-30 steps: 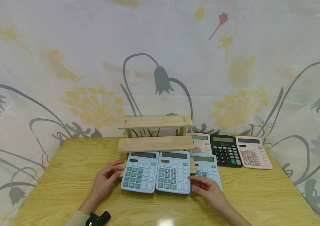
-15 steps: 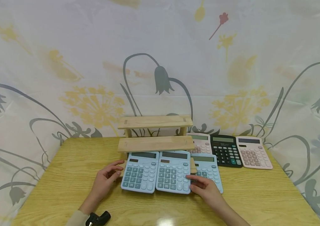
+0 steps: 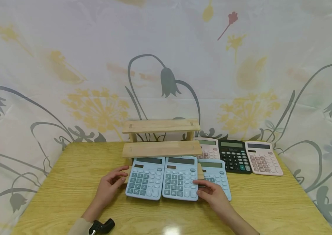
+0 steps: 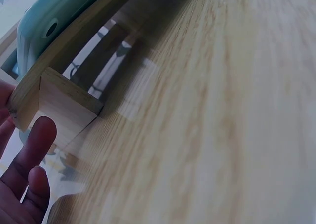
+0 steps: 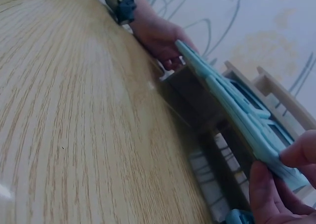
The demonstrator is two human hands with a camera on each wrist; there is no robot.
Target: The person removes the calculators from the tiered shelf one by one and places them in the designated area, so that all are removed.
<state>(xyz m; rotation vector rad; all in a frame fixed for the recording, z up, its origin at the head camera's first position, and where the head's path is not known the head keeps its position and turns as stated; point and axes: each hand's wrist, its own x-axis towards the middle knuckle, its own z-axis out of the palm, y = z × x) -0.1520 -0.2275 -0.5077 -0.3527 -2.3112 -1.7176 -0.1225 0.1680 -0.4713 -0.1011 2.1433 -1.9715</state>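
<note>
Two light blue calculators lean side by side on the lowest step of a small wooden rack (image 3: 162, 149), keys facing me. My right hand (image 3: 214, 197) pinches the lower right edge of the right blue calculator (image 3: 180, 179); in the right wrist view, its fingers (image 5: 264, 187) hold that edge from both faces. My left hand (image 3: 110, 186) is beside the left blue calculator (image 3: 145, 179), with loosely bent fingers at the left end of the lowest step. In the left wrist view, some fingers (image 4: 42, 135) stand apart from the step's wooden support (image 4: 66, 103).
A third blue calculator (image 3: 220, 179) lies on the table right of the rack, partly behind my right hand. Behind it lie a pink calculator (image 3: 211, 147), a black calculator (image 3: 234, 156) and another pink one. A patterned cloth (image 3: 166, 39) hangs behind the wooden table (image 3: 66, 182).
My right hand has shifted slightly left, its fingers closing over the right blue calculator's edge. That calculator sits a touch farther right, with a slightly wider gap. The left hand stays put.
</note>
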